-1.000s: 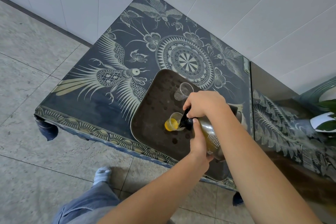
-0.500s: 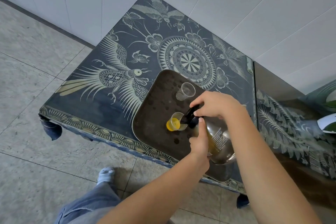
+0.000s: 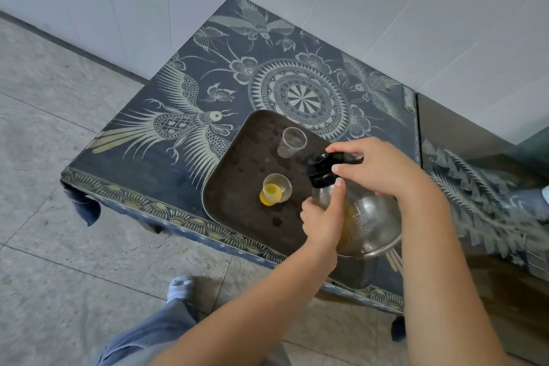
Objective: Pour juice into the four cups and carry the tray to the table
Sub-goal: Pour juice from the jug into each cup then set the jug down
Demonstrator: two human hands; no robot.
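Observation:
A dark brown tray (image 3: 237, 187) lies on the low patterned table (image 3: 184, 140). Two clear plastic cups stand on it: the near cup (image 3: 274, 189) holds orange juice, the far cup (image 3: 291, 142) looks empty. Over the tray's right part is a glass juice jug (image 3: 368, 217) with a black lid and a little juice inside. My left hand (image 3: 323, 217) grips the jug's neck from below. My right hand (image 3: 377, 166) holds the jug's black handle beside the lid. The jug's spout is up, away from the near cup. Any other cups are hidden.
White tiled walls meet behind the table. A second patterned surface (image 3: 481, 202) adjoins on the right. Grey floor tiles (image 3: 59, 246) spread to the left and front, with my socked foot (image 3: 179, 288) and jeans leg near the table's front edge.
The jug has tipped back from the near cup toward upright, and the pouring has stopped. Both hands keep their hold on it.

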